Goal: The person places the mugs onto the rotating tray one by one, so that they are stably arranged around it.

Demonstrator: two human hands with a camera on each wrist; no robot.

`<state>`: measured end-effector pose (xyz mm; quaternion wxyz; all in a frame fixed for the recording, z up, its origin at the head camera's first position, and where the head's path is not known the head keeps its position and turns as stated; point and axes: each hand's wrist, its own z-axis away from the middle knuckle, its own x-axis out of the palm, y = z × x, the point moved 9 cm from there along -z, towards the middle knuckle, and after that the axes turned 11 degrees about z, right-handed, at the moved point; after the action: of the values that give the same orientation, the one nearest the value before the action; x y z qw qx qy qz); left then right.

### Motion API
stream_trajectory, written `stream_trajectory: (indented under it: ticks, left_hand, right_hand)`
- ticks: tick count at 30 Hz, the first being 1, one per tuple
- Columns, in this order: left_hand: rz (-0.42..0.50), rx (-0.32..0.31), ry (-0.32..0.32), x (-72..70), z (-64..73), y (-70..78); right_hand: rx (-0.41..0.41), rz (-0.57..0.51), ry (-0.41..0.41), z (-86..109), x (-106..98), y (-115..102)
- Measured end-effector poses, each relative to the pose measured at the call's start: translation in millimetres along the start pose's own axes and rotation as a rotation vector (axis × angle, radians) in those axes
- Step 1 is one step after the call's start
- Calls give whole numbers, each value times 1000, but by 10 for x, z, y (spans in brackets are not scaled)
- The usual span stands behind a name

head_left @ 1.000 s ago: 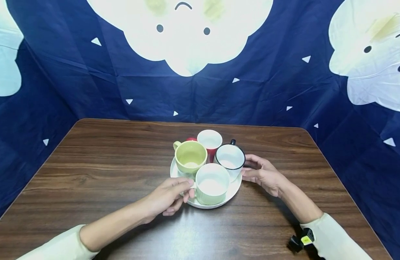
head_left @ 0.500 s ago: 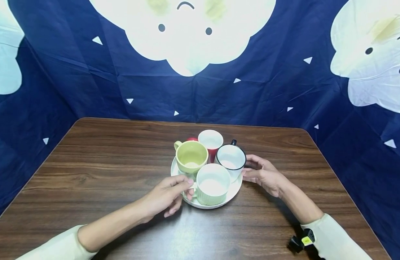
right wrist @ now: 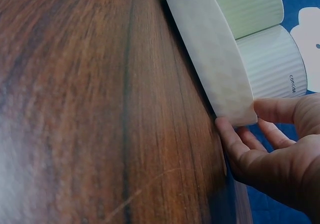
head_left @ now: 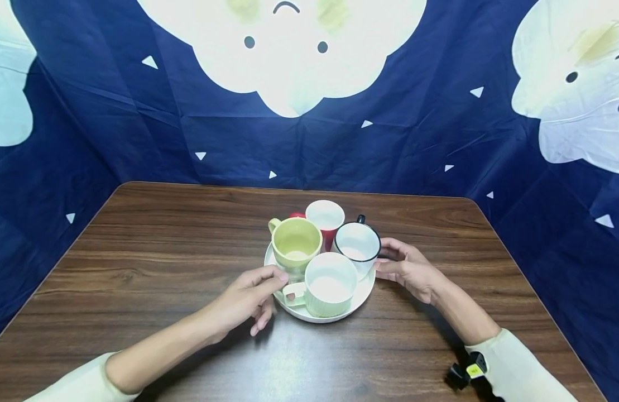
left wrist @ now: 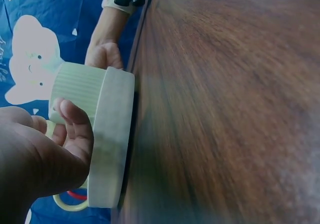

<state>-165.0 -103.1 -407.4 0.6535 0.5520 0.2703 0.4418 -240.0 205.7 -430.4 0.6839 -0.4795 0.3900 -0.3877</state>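
A white plate (head_left: 361, 296) with a raised rim carries several mugs. In front is a pale green ribbed mug (head_left: 330, 290), its handle pointing left. Behind it stand a yellow-green mug (head_left: 296, 240), a red mug with white inside (head_left: 325, 215) and a white mug with a dark rim (head_left: 356, 243). My left hand (head_left: 246, 298) is just left of the pale green mug's handle, fingers loosely bent and holding nothing. At the plate's right side, my right hand (head_left: 409, 271) grips the rim, thumb above and fingers at the lower edge in the right wrist view.
The brown wooden table (head_left: 138, 262) extends around the plate. A dark blue cloth (head_left: 229, 145) with white clouds hangs behind and at both sides. A small black device (head_left: 467, 371) is strapped at the right sleeve.
My left hand has let go of the pale green mug's handle and drawn back slightly to the left. The right hand stays at the plate; the mugs look unmoved.
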Motion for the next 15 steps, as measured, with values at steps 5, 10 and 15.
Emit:
stream_trajectory:
  ticks: [5, 10, 15]
  left_hand:
    - [-19, 36, 18, -66, 27, 44]
    - [-22, 65, 62, -197, 39, 90]
    - [-46, 111, 136, -442, 40, 204]
  right_hand:
    - [2, -4, -2, 2, -4, -3]
    - [3, 18, 0, 4, -24, -10]
    - [2, 83, 24, 19, -149, -25]
